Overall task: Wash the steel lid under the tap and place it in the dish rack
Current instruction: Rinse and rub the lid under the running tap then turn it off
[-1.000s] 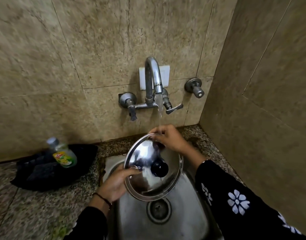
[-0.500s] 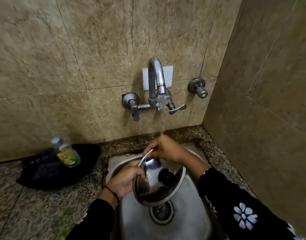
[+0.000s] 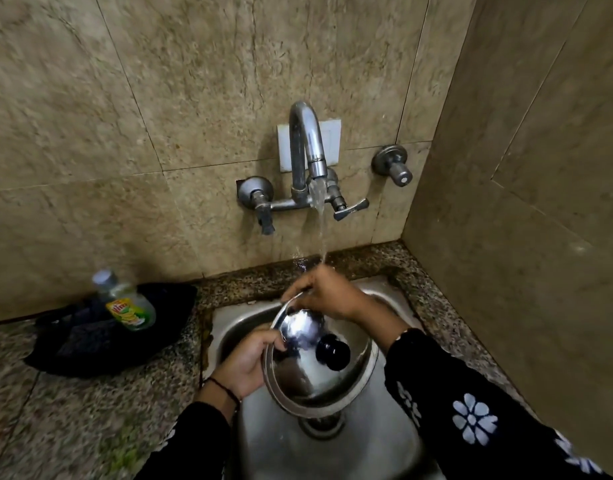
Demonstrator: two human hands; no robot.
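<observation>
Lid (image 3: pixel 308 379), steel with a black knob (image 3: pixel 331 349), is held tilted over the sink (image 3: pixel 378 441), knob side up, below a running tap (image 3: pixel 307 157). The left hand (image 3: pixel 249 362) grips the lid's left rim, fingers curled around the edge. The right hand (image 3: pixel 327 294) pinches the far rim at the top, and the water stream (image 3: pixel 320 230) lands on it. A drain (image 3: pixel 320 424) shows just under the lid's near edge. On the speckled counter (image 3: pixel 73 420) to the left, a dish soap bottle (image 3: pixel 126 301) lies on a black cloth (image 3: pixel 100 330), well apart from the sink. Black sleeves with white flowers cover both arms.
</observation>
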